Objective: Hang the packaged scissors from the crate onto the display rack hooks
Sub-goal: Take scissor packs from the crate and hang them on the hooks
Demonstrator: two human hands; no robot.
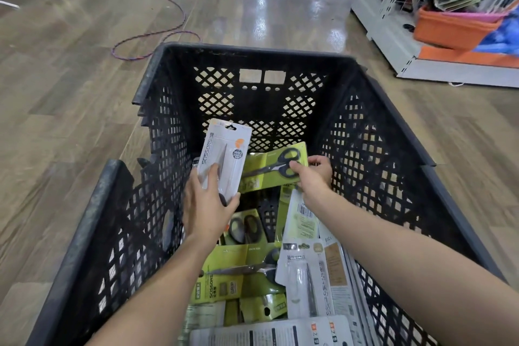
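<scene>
Head view, looking down into a large black lattice-walled crate (373,166) standing on a wood-look floor (64,70). At the crate's near end lies a loose pile of packaged scissors (280,284) on green and white cards, overlapping one another at angles. Beyond the crate's far right corner, well apart, stands a white display rack (393,34) with an orange bin (452,28) on its base and carded goods hanging above. A purple cord (165,3) snakes over the floor past the far left corner. Both bare forearms reach in from the near edge. The left hand (207,211) grips a white scissors package (224,154), thumb across its front, holding it tilted above the pile near the left wall. The right hand (314,174) pinches the edge of a green scissors package (269,168), thumb on the black handles, lifted toward the crate's middle, just beside the white one.
</scene>
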